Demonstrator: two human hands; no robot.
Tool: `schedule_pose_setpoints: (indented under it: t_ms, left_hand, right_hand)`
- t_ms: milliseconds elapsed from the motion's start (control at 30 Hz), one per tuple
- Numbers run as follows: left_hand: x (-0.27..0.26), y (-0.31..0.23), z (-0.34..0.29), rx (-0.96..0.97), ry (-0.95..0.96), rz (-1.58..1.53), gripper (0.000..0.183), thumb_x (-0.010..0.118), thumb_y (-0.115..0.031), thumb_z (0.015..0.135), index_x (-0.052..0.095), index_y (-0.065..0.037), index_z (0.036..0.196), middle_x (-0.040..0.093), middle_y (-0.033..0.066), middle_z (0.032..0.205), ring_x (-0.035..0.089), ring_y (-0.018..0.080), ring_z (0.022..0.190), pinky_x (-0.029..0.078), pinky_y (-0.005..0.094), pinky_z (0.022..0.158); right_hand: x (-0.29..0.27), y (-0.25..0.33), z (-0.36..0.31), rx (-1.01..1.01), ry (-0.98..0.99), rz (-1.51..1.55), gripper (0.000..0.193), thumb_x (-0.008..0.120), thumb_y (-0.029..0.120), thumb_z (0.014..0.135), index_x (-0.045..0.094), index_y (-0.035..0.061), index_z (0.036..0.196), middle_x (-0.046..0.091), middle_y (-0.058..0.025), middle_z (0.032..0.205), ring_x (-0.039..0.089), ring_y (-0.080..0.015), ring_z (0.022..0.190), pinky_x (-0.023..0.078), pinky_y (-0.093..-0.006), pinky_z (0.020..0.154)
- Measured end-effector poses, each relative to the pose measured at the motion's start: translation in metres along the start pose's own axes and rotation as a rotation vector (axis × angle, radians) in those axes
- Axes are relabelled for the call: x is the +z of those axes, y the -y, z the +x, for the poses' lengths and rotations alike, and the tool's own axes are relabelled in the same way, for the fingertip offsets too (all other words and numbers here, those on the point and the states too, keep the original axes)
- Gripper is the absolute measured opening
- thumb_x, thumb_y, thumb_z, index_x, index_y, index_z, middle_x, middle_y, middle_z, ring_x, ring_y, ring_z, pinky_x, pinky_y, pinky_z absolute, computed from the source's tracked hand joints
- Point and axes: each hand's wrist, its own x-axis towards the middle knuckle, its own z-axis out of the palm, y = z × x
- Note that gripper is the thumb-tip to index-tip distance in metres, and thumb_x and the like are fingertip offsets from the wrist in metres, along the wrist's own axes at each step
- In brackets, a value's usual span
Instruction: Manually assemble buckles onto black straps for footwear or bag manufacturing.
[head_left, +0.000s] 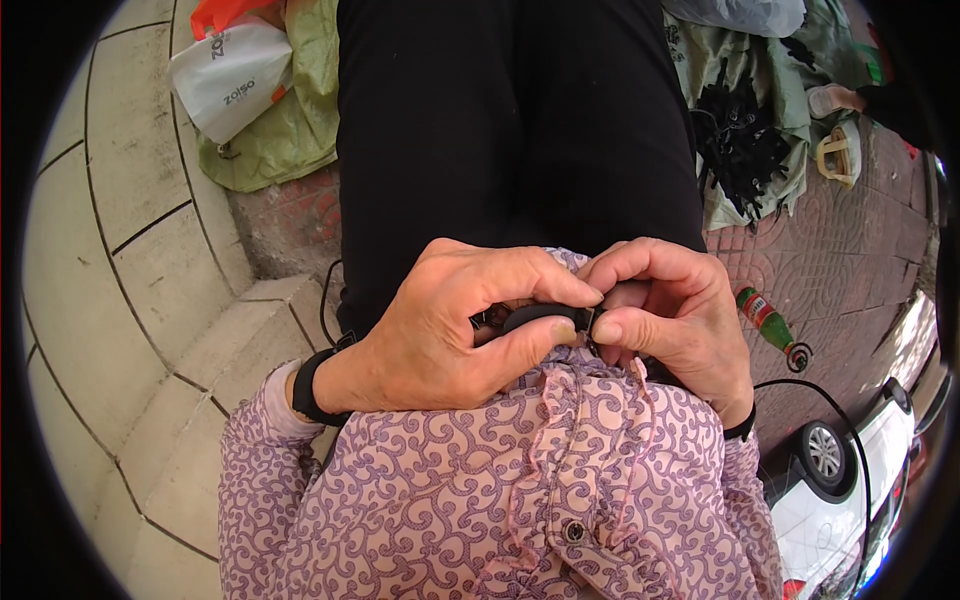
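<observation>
Both hands meet over my lap, just in front of the patterned shirt [450, 490]. Between them is a small black piece [540, 318], smooth and rounded on its left part, with a narrow end at the right; its exact kind I cannot make out. My left hand [465, 325] pinches it between thumb and forefinger. At its right end the thumb and fingertips of my right hand [675, 305] close on the narrow part. Some small dark parts show inside the left palm, mostly hidden by the fingers.
Black trousers [520, 120] cover my legs. To the right, a heap of black pieces [740, 140] lies on a greenish sack [700, 50], and a green bottle [765, 320] rests on the paving. Another person's foot [838, 100] is beyond. A white bag [235, 80] sits by the stone ledge [110, 250] at left.
</observation>
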Motion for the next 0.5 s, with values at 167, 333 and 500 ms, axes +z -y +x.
schedule_pose_setpoints:
  t_ms: [167,333,500]
  left_hand:
    - [0.002,0.001,-0.001,0.044,0.011,-0.048,0.023,0.066,0.002,0.083,0.066,0.006,0.105,0.073,0.0145,0.091,0.071,0.0144,0.07,0.056,0.024,0.067]
    - [0.01,0.002,0.0,0.112,-0.015,-0.064,0.027,0.06,0.005,0.082,0.062,0.007,0.109,0.072,0.0158,0.096,0.072,0.0215,0.09,0.056,0.0292,0.082]
    - [-0.001,-0.005,0.002,-0.093,0.095,-0.11,0.031,0.057,0.001,0.082,0.062,0.004,0.112,0.072,0.0132,0.104,0.073,0.0236,0.085,0.055,0.022,0.079]
  right_hand:
    - [0.003,0.002,0.002,-0.01,0.027,0.01,0.018,0.074,-0.001,0.083,0.066,-0.0034,0.098,0.068,-0.0047,0.077,0.059,-0.002,0.061,0.044,-0.0137,0.052]
    - [0.006,-0.004,0.004,-0.036,-0.004,0.017,0.016,0.078,-0.001,0.079,0.066,0.0001,0.089,0.066,-0.0004,0.071,0.057,0.0006,0.06,0.04,-0.0128,0.051]
    - [0.007,-0.004,0.004,0.011,0.003,0.061,0.019,0.082,0.0,0.076,0.066,0.0028,0.085,0.065,0.0012,0.07,0.055,0.0013,0.058,0.038,-0.0138,0.049]
